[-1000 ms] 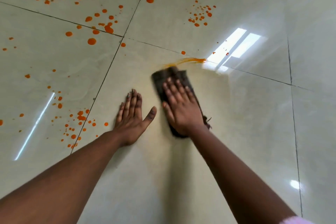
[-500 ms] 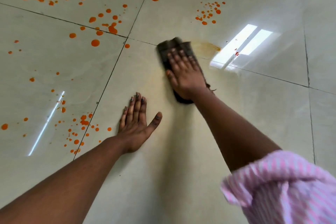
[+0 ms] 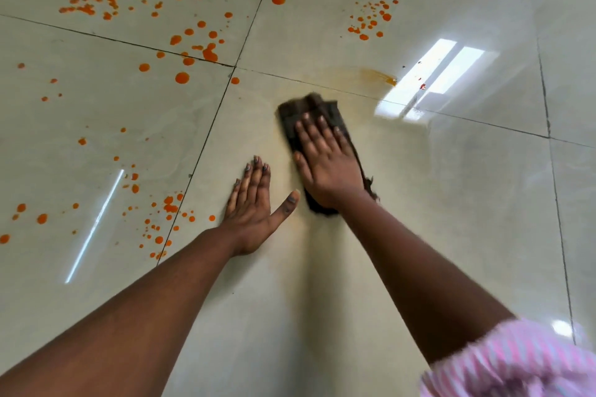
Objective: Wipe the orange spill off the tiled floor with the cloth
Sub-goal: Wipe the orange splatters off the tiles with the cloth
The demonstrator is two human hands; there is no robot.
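Glossy cream tiled floor, dark grout lines crossing left of centre, bright window reflections on the right. Orange spill: many drops and blots scattered over the far-left tiles, a further cluster on the near left beside the grout line, a small group of dots at far right of centre, and one thin streaked smear just beyond the cloth, near the window glare. Cloth: dark brown, folded, lying flat on the floor at centre, its far end showing past the fingertips and a ragged near end showing beside the wrist. Right hand: palm down on the cloth, fingers extended and close together, pressing it to the tile rather than curled around it. Left hand: flat on bare floor just left of the cloth, fingers straight, thumb spread toward the cloth, holding nothing. Pink-and-white striped sleeve: near right corner.
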